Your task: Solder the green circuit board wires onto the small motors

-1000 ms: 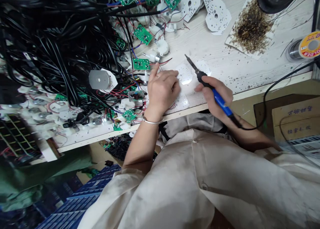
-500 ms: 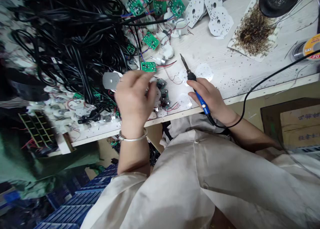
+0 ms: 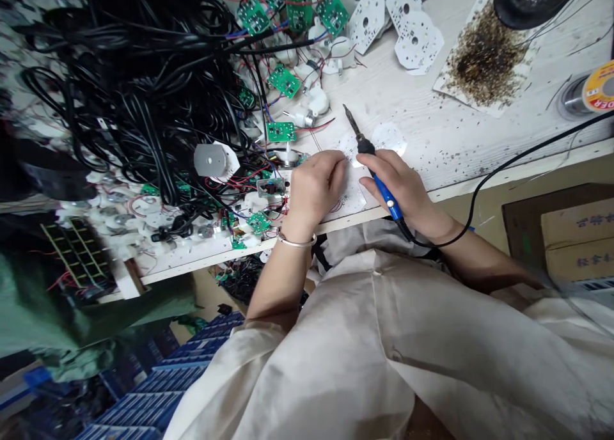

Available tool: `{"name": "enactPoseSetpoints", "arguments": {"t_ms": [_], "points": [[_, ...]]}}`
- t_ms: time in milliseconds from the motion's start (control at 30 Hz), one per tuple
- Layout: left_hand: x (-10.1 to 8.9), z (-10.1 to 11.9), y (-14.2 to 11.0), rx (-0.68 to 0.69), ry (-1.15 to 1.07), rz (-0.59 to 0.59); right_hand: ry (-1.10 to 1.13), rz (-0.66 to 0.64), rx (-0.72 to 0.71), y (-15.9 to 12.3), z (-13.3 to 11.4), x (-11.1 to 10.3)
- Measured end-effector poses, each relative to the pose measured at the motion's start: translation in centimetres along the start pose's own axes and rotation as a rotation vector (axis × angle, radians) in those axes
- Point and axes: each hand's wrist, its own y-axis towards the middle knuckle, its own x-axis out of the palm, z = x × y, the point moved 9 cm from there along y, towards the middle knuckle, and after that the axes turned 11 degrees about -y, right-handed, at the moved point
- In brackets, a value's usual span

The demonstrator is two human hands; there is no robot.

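My right hand [image 3: 407, 187] grips a soldering iron [image 3: 386, 194] by its blue handle, with the bare metal tip pointing up and to the left above the bench. Close to the bench's front edge, my left hand [image 3: 314, 184] is closed with its fingers curled down. What the fingers pinch, if anything, is hidden beneath the hand. White LED boards [image 3: 389, 138] lie flat around and partly behind both hands. Just beyond my left hand sits a green circuit board [image 3: 281, 132] with red wires, beside a small white-and-metal part [image 3: 303, 117].
Black cables [image 3: 158, 101] are heaped on the left among more circuit boards. Stacked white LED boards [image 3: 418, 42] lie at the back. Farther right are a debris-covered pad [image 3: 480, 62], a black dish [image 3: 532, 2] and a solder spool [image 3: 578, 94]. The iron's cord [image 3: 518, 160] crosses the bench edge.
My left hand went left over the small parts, then came back right to the bench edge near the LED boards. My right hand shifted slightly left, still holding the soldering iron.
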Motion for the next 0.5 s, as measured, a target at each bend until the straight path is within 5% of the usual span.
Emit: {"name": "enactPoseSetpoints", "arguments": {"t_ms": [500], "points": [[0.24,-0.28,-0.16,0.032,-0.047,0.047,0.057,-0.079,0.055,-0.19,0.65,0.34]]}}
